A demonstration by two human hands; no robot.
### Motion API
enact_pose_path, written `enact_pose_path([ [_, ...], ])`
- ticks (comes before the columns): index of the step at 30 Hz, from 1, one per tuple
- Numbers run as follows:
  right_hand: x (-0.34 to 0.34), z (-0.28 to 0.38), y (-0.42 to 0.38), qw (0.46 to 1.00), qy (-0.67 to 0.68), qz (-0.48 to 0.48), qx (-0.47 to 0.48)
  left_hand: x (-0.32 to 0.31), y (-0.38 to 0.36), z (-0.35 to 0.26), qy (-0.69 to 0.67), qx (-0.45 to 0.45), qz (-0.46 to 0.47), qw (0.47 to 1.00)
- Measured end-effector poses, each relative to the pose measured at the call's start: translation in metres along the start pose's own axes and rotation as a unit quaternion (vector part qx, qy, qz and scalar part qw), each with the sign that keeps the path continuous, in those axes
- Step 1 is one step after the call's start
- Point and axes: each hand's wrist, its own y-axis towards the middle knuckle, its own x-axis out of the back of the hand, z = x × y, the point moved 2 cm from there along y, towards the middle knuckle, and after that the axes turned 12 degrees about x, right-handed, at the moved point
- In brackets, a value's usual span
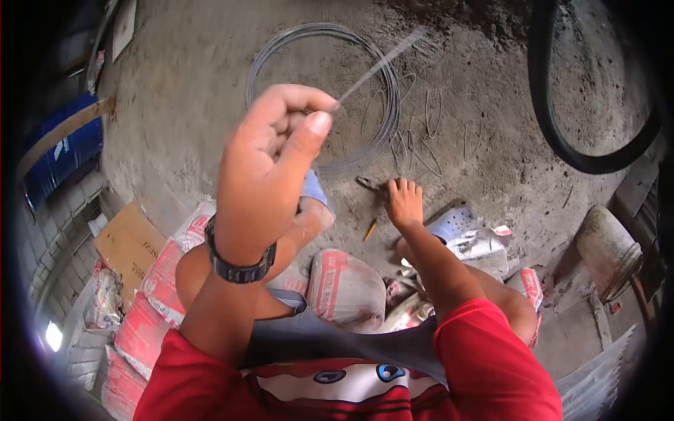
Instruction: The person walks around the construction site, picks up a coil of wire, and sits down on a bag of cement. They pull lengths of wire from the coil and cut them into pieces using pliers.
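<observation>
Thin grey metal wire strand (pixel 379 68) is up in the air in front of the left hand (pixel 281 151), pinched between thumb and index finger with the other fingers curled in. It's pretty blurred, so don't ask me exactly where the far end stops. It slants off to the far right, over the big round coil of grey wire (pixel 392 105) lying on the rough dirt floor (pixel 505 186).

Right hand (pixel 404 203) is way lower, down at the floor on the near right side of the coil, fingers bent over the end of what looks like a pair of small dark metal pliers (pixel 366 182). Can't tell if it's actually gripping them or just touching. Loose bent bits of wire (pixel 441 112) are scattered just right of the coil, and a thin yellow stick (pixel 370 230) lies nearer, by the pale blue clog (pixel 453 223) on the right.

My read: the step in hand is managing one single strand while getting at the tool. Next move calls for a firm hold on those pliers and keeping that springy-looking strand pinched and under control.
</observation>
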Motion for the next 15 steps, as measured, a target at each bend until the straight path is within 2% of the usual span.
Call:
enact_pose_path([
  [3,-0.019,-0.01,0.003,1.0,-0.002,-0.002,0.007,-0.002,-0.025,-0.008,-0.084,0.118,0.013,0.989],
  [4,-0.016,-0.011,0.003,1.0,-0.009,-0.011,0.001,-0.007,-0.04,-0.003,-0.086,0.107,0.019,0.99],
  [6,-0.01,-0.007,0.001,1.0,0.015,0.014,0.002,-0.016,-0.069,0.006,-0.159,-0.01,0.065,0.985],
  [7,-0.009,-0.006,0.0,0.994,0.101,0.031,-0.034,-0.015,-0.083,0.006,-0.143,-0.052,0.101,0.983],
  [8,-0.021,-0.01,0.004,0.994,0.097,0.022,-0.039,-0.018,-0.099,0.006,-0.107,-0.091,0.141,0.98],
  [10,-0.048,-0.017,0.013,0.979,0.182,0.084,-0.027,-0.02,-0.134,0.003,-0.04,-0.173,0.211,0.961],
  [12,-0.036,-0.025,0.02,0.93,0.329,0.166,-0.011,-0.028,-0.17,-0.003,0.011,-0.258,0.269,0.928],
  [14,0.003,-0.01,0.022,0.955,0.196,0.209,-0.071,-0.035,-0.205,-0.006,0.044,-0.318,0.304,0.897],
  [15,0.033,-0.003,0.003,0.955,0.194,0.208,-0.087,-0.038,-0.222,-0.007,0.056,-0.341,0.315,0.884],
])
